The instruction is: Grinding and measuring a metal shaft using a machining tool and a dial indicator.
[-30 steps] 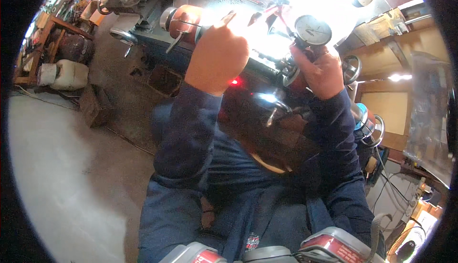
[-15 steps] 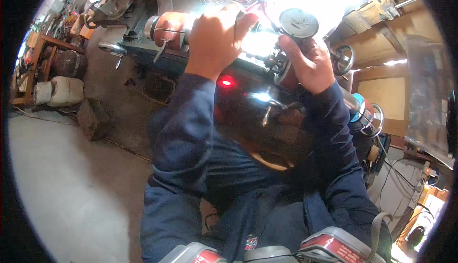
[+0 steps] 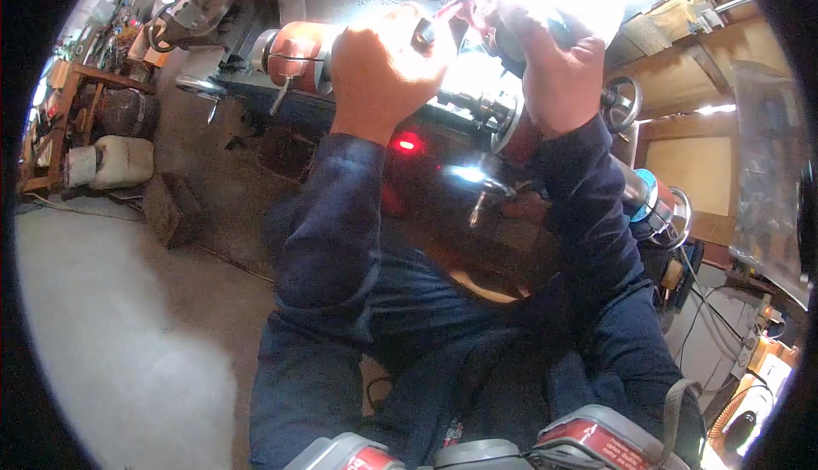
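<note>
My left hand (image 3: 388,69) is closed in a fist over the machine bed, beside a reddish-brown clamp housing (image 3: 298,54) with a lever. Between its thumb and fingers shows the round end of a dark cylindrical piece (image 3: 423,34); the rest is hidden. My right hand (image 3: 562,69) grips a round disc (image 3: 509,46), now tilted and mostly covered by the fingers. A pinkish-red part (image 3: 477,14) lies between the two hands, blurred by glare. Below the right hand is a metal spindle assembly (image 3: 490,112).
A handwheel (image 3: 624,102) stands right of my right hand, and another (image 3: 677,219) lower right. A crank handle (image 3: 477,206) juts toward me below a red light (image 3: 407,144). A respirator (image 3: 596,436) shows at the lower edge. At left stands a pale plastic jug (image 3: 123,161).
The disc has tilted from facing up to nearly edge-on, and my right hand has moved up and turned over it. My left fist has shifted slightly, exposing the dark cylinder's end.
</note>
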Action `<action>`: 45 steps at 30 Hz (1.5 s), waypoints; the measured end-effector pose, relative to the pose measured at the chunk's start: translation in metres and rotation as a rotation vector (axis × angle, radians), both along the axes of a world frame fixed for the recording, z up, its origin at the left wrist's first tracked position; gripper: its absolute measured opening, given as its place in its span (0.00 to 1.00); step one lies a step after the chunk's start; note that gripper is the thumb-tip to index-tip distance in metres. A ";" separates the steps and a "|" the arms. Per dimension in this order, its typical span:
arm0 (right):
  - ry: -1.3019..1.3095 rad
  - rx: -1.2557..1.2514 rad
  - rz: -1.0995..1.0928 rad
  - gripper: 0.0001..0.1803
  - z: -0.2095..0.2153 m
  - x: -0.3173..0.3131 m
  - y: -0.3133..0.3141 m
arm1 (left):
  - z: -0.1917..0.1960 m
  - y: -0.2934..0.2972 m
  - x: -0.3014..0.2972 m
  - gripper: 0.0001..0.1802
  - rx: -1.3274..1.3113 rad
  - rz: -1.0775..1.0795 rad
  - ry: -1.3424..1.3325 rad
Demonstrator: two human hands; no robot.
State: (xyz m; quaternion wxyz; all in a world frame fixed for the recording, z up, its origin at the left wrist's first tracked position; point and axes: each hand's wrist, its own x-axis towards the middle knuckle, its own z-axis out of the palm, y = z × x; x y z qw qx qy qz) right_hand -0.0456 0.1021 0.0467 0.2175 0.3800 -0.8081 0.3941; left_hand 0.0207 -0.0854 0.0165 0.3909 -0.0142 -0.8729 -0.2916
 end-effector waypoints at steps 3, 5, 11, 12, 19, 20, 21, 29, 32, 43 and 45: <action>0.289 0.137 0.002 0.09 -0.005 0.000 -0.002 | -0.004 0.004 0.001 0.10 -0.041 0.048 0.016; 0.058 -0.023 0.079 0.10 -0.004 0.002 -0.006 | -0.004 0.004 0.000 0.10 -0.036 0.036 0.037; 0.003 -0.010 0.025 0.10 0.012 0.012 -0.011 | -0.004 0.002 0.000 0.10 -0.045 0.008 0.022; -0.338 -0.283 0.083 0.10 0.013 0.016 -0.015 | -0.003 0.002 0.000 0.10 -0.041 -0.007 0.020; 0.479 0.205 -0.087 0.17 0.001 -0.004 0.000 | -0.001 0.002 0.001 0.10 -0.018 -0.026 -0.010; 0.480 0.202 -0.089 0.17 0.001 -0.002 -0.002 | -0.003 0.002 0.000 0.10 -0.012 -0.017 0.005; 0.406 0.126 -0.042 0.18 0.001 0.000 -0.004 | -0.004 0.002 0.000 0.10 -0.007 -0.008 0.021; -0.777 -0.305 0.315 0.18 0.000 0.001 0.032 | -0.011 -0.004 0.005 0.14 0.003 -0.017 0.021; -0.434 -0.108 0.394 0.27 -0.022 -0.001 0.055 | -0.006 -0.013 0.005 0.21 -0.194 -0.068 0.138; -0.521 -0.074 0.084 0.22 -0.015 0.033 0.024 | -0.001 -0.013 0.007 0.09 -0.301 0.022 0.193; -0.532 -0.162 0.092 0.23 -0.014 0.038 0.020 | -0.002 -0.013 0.006 0.08 -0.296 0.013 0.194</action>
